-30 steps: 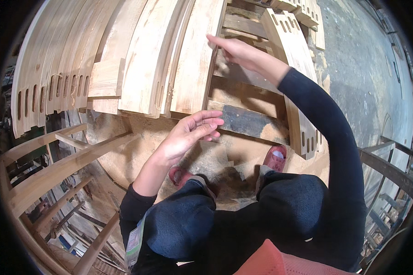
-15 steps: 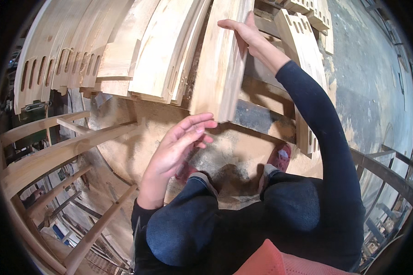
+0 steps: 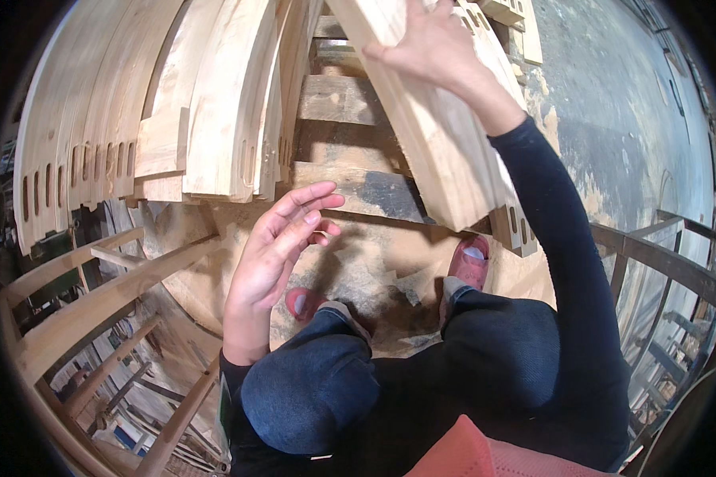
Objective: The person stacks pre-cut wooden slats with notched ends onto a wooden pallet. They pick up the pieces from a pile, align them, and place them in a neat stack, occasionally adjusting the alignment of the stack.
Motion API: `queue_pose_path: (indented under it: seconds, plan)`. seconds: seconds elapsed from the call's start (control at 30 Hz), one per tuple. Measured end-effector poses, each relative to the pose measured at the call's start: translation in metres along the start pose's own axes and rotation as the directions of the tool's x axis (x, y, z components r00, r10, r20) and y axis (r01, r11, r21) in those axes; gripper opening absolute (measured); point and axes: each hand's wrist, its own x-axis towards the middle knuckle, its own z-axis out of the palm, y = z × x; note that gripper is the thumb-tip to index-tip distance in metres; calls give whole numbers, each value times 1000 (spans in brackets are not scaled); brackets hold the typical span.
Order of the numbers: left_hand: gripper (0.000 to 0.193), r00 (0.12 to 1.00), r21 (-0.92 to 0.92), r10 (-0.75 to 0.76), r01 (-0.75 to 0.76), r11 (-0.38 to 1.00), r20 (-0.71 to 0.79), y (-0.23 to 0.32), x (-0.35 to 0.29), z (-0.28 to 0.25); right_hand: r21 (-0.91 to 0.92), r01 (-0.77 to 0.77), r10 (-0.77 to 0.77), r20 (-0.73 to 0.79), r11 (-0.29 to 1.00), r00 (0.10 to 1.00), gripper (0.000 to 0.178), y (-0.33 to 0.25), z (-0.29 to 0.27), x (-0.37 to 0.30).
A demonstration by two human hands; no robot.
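Note:
My right hand (image 3: 441,52) is spread across the upper part of a thick pale wooden plank (image 3: 437,147), thumb on its left side, fingers partly cut off by the top edge. The plank slants, its near end toward me, over the right side of a slatted wooden pallet (image 3: 358,187). Beneath and beside it on the right lies a slotted board (image 3: 513,230), mostly covered. My left hand (image 3: 274,246) is held up in front of the pallet's near edge, fingers loosely curved and apart, with nothing in it.
Several long boards (image 3: 223,119) lie side by side at the left, some with slots (image 3: 48,191) at their near ends. A curved wooden frame (image 3: 95,298) stands at lower left. A dark metal frame (image 3: 652,262) is at right, beside the worn grey floor (image 3: 605,119).
The plank has swung right with my right hand, away from the left boards, uncovering pallet slats. My left hand has drawn back from the plank's near end, moving slightly left.

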Motion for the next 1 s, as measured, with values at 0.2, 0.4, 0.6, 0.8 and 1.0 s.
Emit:
queue_pose_path:
  seconds: [0.2, 0.4, 0.6, 0.8, 1.0]
  plan:
    - [48, 997, 68, -34, 38, 997, -63, -2, 7, 2, -279, 99, 13, 375, 955, 927, 121, 8, 90, -11]
    - [46, 995, 26, -37, 40, 999, -89, -9, 0, -7, -116, 92, -35, 419, 989, 907, 118, 22, 86, -33]
    - [40, 999, 9, -20, 20, 1000, -49, -12, -2, -2, -27, 36, -24, 343, 999, 939, 114, 30, 78, -47]
    - [38, 996, 60, 14, -8, 998, -87, -20, -21, -3, 119, -142, 89, 372, 983, 924, 109, 32, 59, -41]
    - [42, 997, 30, -41, 43, 999, -71, -30, -26, -4, 776, -145, -61, 229, 614, 971, 97, 43, 27, -31]
